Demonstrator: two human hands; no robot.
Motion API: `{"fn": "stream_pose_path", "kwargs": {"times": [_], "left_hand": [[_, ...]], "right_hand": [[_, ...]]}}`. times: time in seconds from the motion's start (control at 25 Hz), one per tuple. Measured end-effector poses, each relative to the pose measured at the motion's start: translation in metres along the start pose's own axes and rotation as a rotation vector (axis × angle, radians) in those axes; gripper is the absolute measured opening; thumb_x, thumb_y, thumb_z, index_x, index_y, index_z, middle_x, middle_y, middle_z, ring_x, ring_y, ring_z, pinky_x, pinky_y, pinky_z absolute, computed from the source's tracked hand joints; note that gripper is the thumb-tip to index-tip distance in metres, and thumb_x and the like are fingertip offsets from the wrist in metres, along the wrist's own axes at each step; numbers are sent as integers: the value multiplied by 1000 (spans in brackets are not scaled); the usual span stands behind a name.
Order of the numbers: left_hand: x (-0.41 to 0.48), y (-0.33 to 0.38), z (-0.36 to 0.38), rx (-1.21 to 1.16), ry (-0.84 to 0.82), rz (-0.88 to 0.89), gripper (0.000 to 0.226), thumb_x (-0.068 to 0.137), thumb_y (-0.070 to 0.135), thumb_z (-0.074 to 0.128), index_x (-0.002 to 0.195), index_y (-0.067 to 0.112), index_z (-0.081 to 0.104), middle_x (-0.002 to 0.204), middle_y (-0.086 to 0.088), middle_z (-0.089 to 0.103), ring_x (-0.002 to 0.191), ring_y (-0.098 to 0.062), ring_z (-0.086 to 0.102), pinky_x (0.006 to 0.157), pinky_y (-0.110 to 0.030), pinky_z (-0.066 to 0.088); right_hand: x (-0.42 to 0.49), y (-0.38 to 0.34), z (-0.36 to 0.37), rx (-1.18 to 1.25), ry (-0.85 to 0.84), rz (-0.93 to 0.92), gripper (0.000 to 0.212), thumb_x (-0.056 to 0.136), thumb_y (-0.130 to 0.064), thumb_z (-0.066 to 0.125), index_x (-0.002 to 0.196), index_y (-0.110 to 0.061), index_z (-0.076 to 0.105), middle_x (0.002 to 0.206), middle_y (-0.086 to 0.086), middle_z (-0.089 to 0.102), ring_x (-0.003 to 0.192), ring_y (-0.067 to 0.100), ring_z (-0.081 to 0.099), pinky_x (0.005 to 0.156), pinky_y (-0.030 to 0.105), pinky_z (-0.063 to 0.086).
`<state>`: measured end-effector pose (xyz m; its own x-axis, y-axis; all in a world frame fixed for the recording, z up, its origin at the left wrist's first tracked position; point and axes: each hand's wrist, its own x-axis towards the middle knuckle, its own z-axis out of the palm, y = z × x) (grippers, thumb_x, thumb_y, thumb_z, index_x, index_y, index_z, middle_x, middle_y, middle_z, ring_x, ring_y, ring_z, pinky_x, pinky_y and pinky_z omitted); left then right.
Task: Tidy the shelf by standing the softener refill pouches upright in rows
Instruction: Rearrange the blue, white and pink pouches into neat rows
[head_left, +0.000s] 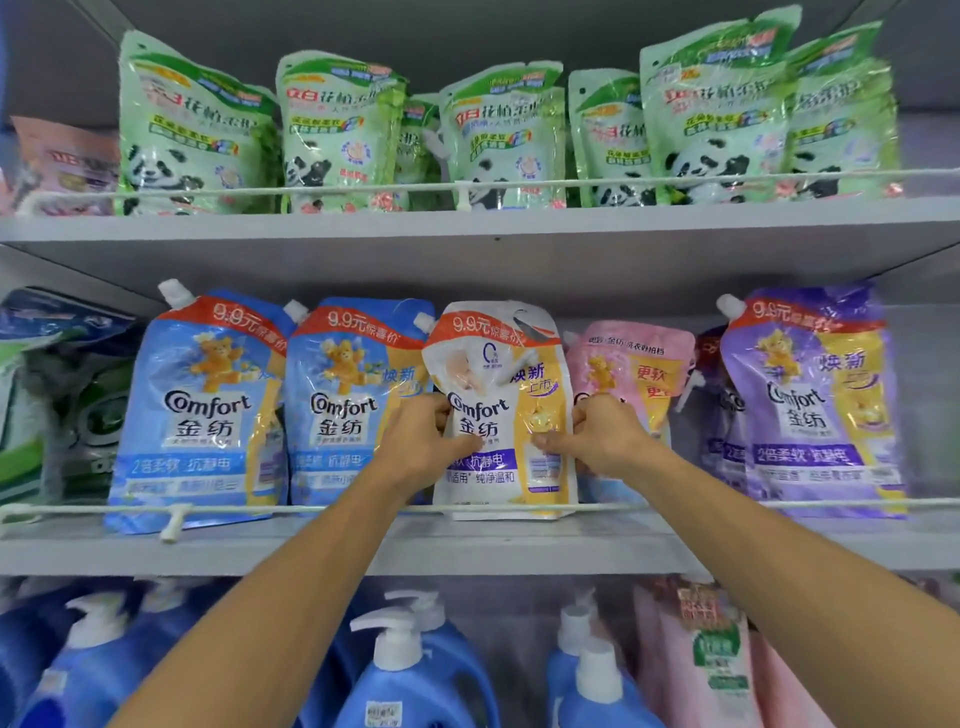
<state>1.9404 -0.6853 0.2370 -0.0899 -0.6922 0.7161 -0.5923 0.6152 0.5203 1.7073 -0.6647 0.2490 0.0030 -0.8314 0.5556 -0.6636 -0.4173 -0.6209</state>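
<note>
Both hands grip the white pouch on the middle shelf — left hand pinching its left edge, right hand its right — upright between blue pouch and pink pouch.

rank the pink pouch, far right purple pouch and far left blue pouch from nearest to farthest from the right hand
1. pink pouch, just behind the right hand
2. far right purple pouch, further right
3. far left blue pouch, well off to the left
</note>
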Motion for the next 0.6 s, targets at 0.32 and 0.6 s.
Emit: {"fn": "stream_pose_path", "kwargs": {"times": [0.32,0.6], "left_hand": [[22,-18,18,-154,25,-81,35,79,18,91,105,21,68,106,2,79,92,-19,77,85,-46,65],[27,-24,29,-202,6,-116,42,84,15,87,119,14,65,118,-2,76,99,-17,74,80,-34,65]], "right_hand": [[34,23,17,-82,107,72,34,83,-40,85,73,-18,61,83,1,69,80,22,65,73,35,57],[47,32,27,-164,122,88,41,86,-42,81,74,-14,54,77,3,61,71,20,57,61,30,46]]}}
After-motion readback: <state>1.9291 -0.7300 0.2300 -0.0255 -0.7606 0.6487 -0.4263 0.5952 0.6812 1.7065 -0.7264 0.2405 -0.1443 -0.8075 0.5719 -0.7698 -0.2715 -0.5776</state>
